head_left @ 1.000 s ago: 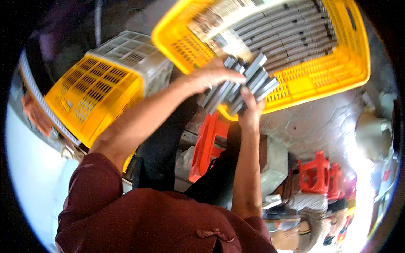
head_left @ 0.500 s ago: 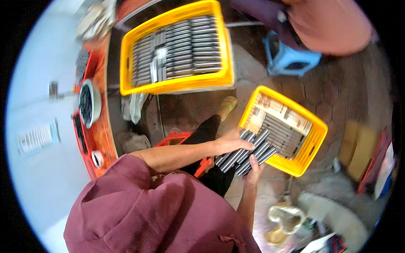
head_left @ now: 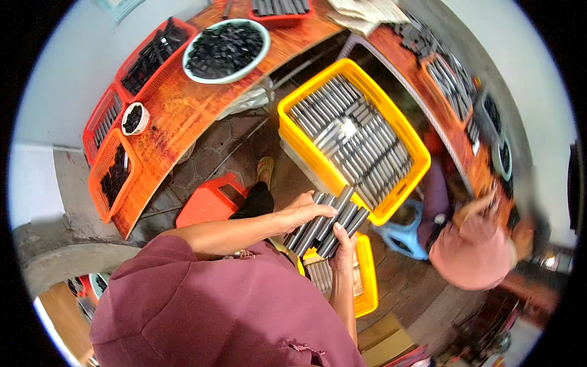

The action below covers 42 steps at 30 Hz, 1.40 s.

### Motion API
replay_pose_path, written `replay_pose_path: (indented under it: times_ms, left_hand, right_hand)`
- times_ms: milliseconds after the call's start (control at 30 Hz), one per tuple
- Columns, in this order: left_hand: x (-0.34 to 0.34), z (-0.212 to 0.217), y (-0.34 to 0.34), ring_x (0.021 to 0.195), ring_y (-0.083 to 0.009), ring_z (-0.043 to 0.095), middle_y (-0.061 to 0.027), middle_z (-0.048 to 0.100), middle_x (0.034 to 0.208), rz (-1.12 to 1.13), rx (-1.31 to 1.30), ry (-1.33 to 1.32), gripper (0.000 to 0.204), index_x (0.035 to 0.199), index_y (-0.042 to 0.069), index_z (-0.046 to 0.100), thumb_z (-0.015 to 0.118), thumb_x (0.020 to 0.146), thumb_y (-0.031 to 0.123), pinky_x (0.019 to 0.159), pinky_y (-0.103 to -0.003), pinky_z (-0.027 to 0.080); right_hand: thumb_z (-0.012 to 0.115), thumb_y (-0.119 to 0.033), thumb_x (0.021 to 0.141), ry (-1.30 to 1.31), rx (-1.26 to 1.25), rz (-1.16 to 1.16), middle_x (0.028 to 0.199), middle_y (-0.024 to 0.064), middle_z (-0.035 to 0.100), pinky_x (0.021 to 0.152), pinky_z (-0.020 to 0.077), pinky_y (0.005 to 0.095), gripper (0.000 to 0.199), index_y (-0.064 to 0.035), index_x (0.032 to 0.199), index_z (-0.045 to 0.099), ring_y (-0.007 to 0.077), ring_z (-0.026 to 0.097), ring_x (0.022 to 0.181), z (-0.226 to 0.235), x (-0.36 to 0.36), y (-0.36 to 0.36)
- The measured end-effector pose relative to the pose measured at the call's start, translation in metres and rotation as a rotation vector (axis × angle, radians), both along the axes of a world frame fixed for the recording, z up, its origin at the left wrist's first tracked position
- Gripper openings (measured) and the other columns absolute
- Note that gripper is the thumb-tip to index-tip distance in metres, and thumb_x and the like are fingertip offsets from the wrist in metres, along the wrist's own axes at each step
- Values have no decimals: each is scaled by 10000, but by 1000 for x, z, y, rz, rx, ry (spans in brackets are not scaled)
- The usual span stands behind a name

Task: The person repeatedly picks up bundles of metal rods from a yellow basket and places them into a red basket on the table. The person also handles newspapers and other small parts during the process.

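My left hand and my right hand grip a bundle of dark, shiny metal tubes between them. The tubes lie side by side, slanting, with their ends uneven. Just beyond the bundle is the near rim of a large yellow crate, packed with rows of similar tubes. A smaller yellow crate sits below my right hand, with more tubes inside; my forearm and the bundle hide part of it.
A red stool stands at left. On the orange table are a bowl of black pieces and red baskets. Another person works at right near a blue stool. Cardboard lies low right.
My view has swung right, so the large crate now lies directly ahead of my hands and the smaller one below them. Both hands keep hold of the tubes.
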<state>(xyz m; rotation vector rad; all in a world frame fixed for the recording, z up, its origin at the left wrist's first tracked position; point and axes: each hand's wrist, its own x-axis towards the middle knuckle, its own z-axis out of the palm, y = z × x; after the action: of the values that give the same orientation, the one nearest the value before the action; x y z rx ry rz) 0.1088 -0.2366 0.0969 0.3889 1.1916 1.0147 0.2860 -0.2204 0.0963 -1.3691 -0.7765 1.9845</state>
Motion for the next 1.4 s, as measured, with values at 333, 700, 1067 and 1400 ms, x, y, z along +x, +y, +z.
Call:
replay_pose_path:
  times_ms: [333, 700, 1067, 1400]
  left_hand:
    - [-184, 60, 64, 903, -181, 625, -118, 634, 1019, 306, -23, -2, 578, 1196, -28, 545, 753, 749, 273, 806, -324, 521]
    - [-188, 44, -9, 840, -178, 636, -90, 657, 982, 824, -226, -128, 426, 1093, 12, 608, 764, 765, 235, 744, -336, 532]
    - [-361, 89, -154, 786, -160, 682, -73, 705, 932, 1250, -6, -97, 379, 1101, 26, 654, 733, 825, 273, 720, -320, 566]
    - [-678, 63, -343, 781, -190, 702, -113, 706, 940, 1274, -48, 319, 602, 1152, 27, 634, 728, 782, 493, 702, -345, 600]
  right_hand:
    - [682, -216, 800, -4, -1, 287, 1025, 106, 619, 755, 563, 326, 561, 42, 1259, 489, 198, 648, 871, 43, -196, 115]
    - [706, -183, 808, -110, -80, 790, 1062, 97, 647, 860, 501, 329, 502, 45, 1231, 560, 190, 620, 929, 51, -256, 109]
    - [708, -238, 833, 218, 32, 1334, 1042, 71, 674, 815, 522, 319, 449, 12, 1195, 619, 159, 645, 903, 74, -507, 3]
    - [729, -289, 822, 514, -19, 1510, 1204, 159, 599, 1020, 397, 403, 597, 56, 1268, 533, 239, 553, 1129, 23, -856, -187]
